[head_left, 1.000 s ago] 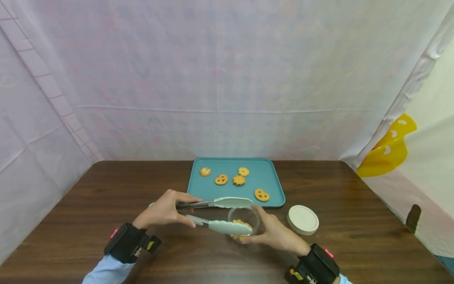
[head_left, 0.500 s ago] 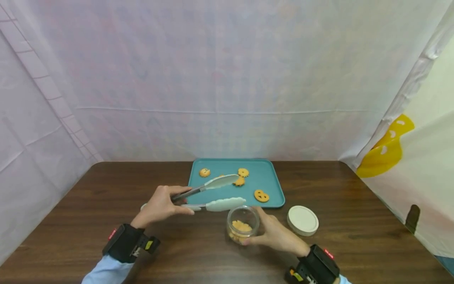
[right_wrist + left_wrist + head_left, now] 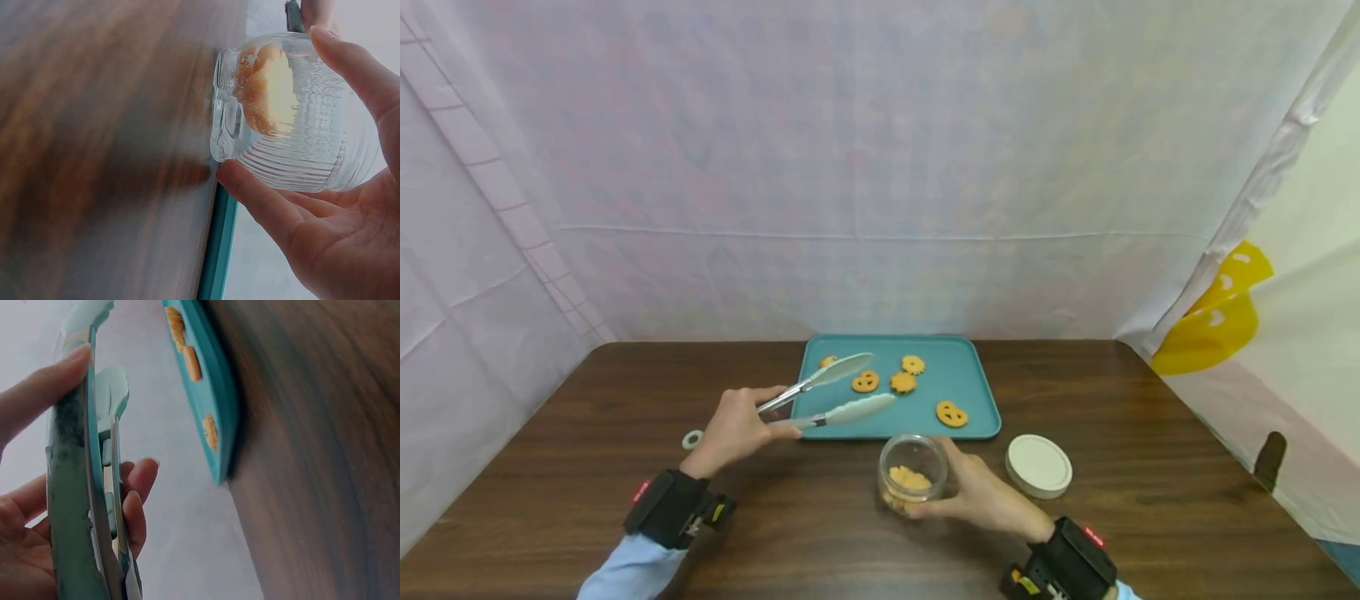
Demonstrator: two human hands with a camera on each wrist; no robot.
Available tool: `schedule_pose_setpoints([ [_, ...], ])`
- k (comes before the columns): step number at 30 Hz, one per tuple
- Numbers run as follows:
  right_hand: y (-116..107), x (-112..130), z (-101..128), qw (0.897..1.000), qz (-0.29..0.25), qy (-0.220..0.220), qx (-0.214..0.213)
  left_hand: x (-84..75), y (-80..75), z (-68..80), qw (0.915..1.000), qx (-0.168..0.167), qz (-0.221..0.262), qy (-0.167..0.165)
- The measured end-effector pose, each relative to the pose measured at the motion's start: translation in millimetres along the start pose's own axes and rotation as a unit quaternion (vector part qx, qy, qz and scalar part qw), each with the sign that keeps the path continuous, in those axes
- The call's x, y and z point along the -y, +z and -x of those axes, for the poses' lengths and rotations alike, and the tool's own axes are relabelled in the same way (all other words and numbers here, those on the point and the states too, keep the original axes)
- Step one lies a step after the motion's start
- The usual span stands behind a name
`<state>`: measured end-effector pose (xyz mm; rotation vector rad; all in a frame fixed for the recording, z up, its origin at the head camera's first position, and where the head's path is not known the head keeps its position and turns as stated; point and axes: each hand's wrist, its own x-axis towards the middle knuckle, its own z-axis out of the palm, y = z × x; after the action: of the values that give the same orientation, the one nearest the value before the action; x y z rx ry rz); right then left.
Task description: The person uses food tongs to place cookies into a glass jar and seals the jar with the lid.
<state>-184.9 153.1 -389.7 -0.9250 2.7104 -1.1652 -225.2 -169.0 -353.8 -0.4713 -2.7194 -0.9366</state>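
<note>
Tongs over the teal tray, glass jar held beside it

The left hand (image 3: 735, 427) grips pale-tipped tongs (image 3: 827, 392) (arms apart) above the tray (image 3: 977, 392) of cookies (image 3: 952, 413). The right hand (image 3: 981, 493) wraps the ribbed glass jar (image 3: 913, 473), part-filled with cookies, just before the tray's near edge; the lid (image 3: 1038, 465) lies nearby on bare table (image 3: 1150, 433).

- no readable text, brand or number anywhere
- red tags on both wrist straps, behind the fingers, are too small to make out
</note>
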Motion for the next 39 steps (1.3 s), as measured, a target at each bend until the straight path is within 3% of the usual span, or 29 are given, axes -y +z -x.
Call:
schedule_pose_setpoints([
  [4, 0, -1, 0, 1.000, 0.007, -0.004, -0.004, 3.5, 3.1, -5.2, 0.9997, -0.003, -0.015, -0.020],
  [17, 0, 0, 0, 1.000, 0.003, -0.004, -0.003, 15.4, 18.9, -26.3, 0.9979, -0.017, -0.053, -0.034],
  [30, 0, 0, 0, 1.000, -0.007, 0.001, 0.001, 17.2, 25.9, -36.3, 0.9964, 0.017, -0.054, -0.064],
  [39, -1, 0, -1, 1.000, -0.018, -0.005, 0.008, 15.8, 23.6, -37.6, 0.9936, 0.061, -0.042, -0.086],
])
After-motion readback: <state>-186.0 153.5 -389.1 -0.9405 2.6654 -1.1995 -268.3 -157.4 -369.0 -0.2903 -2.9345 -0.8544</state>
